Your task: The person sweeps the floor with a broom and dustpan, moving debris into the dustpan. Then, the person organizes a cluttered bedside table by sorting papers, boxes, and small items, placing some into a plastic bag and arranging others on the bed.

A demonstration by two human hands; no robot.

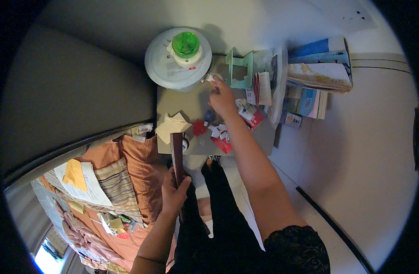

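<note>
My left hand (175,195) is wrapped round a narrow, dark brown flat thing (177,157), held upright on edge by the near side of the small table (168,101). Whether it is a book or a board I cannot tell. Farther off, my right hand (222,97) reaches over the table with its fingers closed on a small white crumpled piece (212,77), possibly tissue. Just left of those fingers stands a white round appliance (159,59) with a green transparent top (185,44). A mint-green stand (240,83) is to their right.
Pale yellow crumpled paper (170,128), a red packet (223,144) and small boxes lie on the table. Books and folders (317,75) stand along its right side. A bed with orange covers (138,157) is at left, a dark panel (90,86) above it.
</note>
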